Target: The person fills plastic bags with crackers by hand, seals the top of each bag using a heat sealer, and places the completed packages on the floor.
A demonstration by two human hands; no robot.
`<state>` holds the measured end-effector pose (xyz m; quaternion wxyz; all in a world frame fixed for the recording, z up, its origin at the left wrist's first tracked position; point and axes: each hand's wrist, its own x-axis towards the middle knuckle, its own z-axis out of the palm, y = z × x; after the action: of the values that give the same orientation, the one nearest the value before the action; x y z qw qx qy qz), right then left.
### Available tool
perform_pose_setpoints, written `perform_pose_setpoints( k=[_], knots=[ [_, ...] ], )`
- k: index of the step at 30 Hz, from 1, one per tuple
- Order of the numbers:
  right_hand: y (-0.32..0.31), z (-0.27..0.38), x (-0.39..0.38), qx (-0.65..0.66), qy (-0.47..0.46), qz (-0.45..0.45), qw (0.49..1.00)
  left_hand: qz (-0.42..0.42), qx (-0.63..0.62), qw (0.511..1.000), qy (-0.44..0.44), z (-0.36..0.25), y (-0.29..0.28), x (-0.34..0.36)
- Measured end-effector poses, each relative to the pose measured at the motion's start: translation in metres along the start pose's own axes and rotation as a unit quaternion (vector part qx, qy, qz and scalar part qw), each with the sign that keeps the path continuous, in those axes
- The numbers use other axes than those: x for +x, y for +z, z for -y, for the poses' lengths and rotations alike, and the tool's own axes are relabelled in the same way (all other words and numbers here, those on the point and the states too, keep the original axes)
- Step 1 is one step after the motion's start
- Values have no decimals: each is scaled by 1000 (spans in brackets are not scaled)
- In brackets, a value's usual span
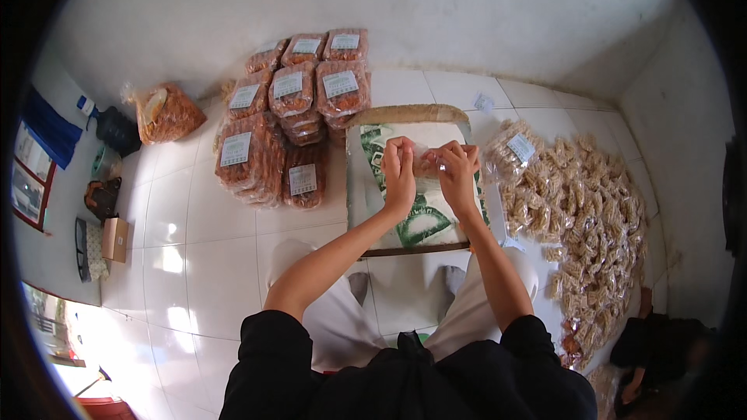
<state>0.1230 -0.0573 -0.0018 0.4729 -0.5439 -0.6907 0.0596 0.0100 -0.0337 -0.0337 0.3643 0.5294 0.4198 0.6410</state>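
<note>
My left hand [400,177] and my right hand [454,174] are raised close together over a low table [408,113]. Pinched between their fingertips is a small clear plastic bag [426,166]; my fingers partly cover it, so its contents are hard to make out. Under my hands, a white sheet with green print [422,225] covers the tabletop. Just right of the table, a larger clear bag of small packets with a pale label [515,149] lies against a wide heap of small pale packets [591,210].
Stacked labelled packs of reddish-brown food [261,152] stand left of the table. Farther left are a big bag of brown pieces [167,114], a dark water jug [117,131] and a cardboard box [115,239]. Another person in black [657,350] sits at the lower right beside the heap.
</note>
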Motion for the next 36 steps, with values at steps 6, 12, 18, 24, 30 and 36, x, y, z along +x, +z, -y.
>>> perform_pose_setpoints(
  k=[6, 12, 18, 24, 30, 36],
  knots=[
    [1, -2, 0, 4, 44, -17, 999, -60, 118, 981, 145, -21, -2, -3],
    [3, 0, -2, -12, 71, -42, 997, 99, 278, 937, 187, -26, 0, -38],
    [4, -3, -6, -12, 41, -35, 998, 115, 279, 935, 189, -22, 0, -29],
    [2, -6, -4, 26, 65, -23, 997, 87, 195, 957, 198, -16, 5, -14],
    [4, -8, 3, 66, 109, -28, 991, 76, 108, 985, 111, -19, 11, -10],
    [4, -10, 10, 71, 101, -20, 992, 55, 107, 987, 106, -16, 13, -6]
  ],
)
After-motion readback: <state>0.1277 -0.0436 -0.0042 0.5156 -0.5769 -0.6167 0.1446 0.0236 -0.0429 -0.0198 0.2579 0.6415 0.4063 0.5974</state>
